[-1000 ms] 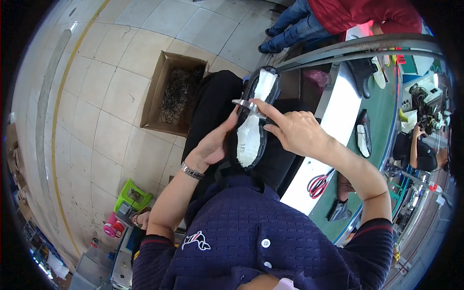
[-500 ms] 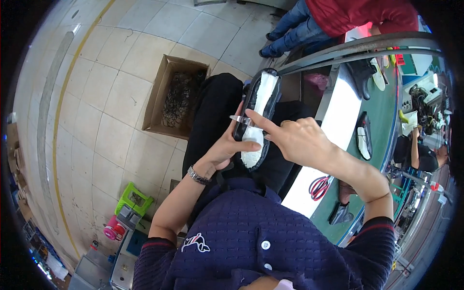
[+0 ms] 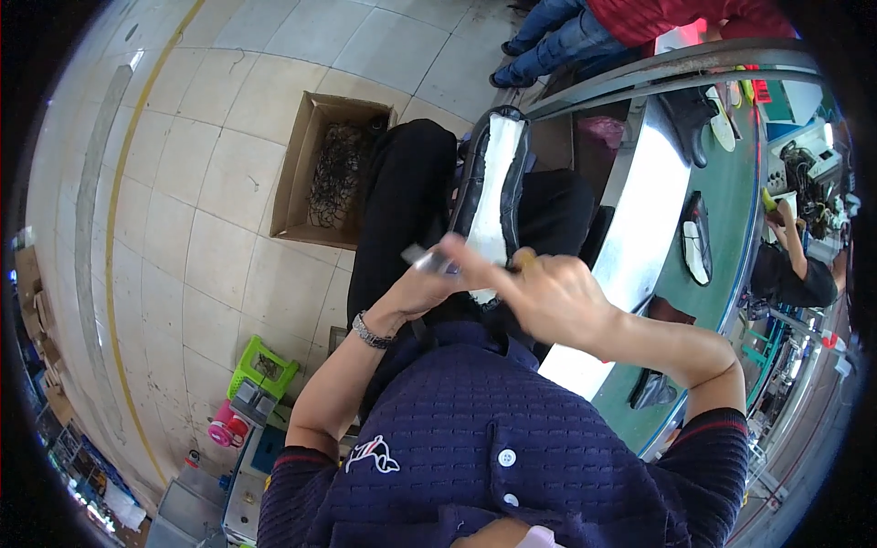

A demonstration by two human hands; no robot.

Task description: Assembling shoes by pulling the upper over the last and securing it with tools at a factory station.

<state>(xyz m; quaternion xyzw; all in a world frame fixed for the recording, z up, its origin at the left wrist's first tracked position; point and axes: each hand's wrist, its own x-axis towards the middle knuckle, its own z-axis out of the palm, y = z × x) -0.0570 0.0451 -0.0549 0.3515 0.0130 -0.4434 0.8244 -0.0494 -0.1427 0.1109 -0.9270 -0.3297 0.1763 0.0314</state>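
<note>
A black shoe upper [image 3: 498, 173] lies sole up across my lap, with a white insole strip running along its middle. My left hand [image 3: 418, 290] is closed around the near end of it, mostly on its left side. Over that end, my right hand [image 3: 562, 297] grips a bladed metal tool [image 3: 429, 260] with a yellowish handle. Motion smears the blade and the right index finger, so the tool's exact kind cannot be told. The blade points left, above my left fingers. My right hand hides part of the shoe's near end.
An open cardboard box [image 3: 290, 173] holding dark stringy scraps stands left of my legs. At right, a green conveyor belt [image 3: 639, 402] with a shiny metal edge carries several dark shoes. A green plastic stool [image 3: 260, 365] is at lower left. A person in red [image 3: 676, 18] stands ahead.
My right hand and the tool have moved toward me and slightly left, down to the shoe's near end. My left thumb no longer shows stretched across the insole.
</note>
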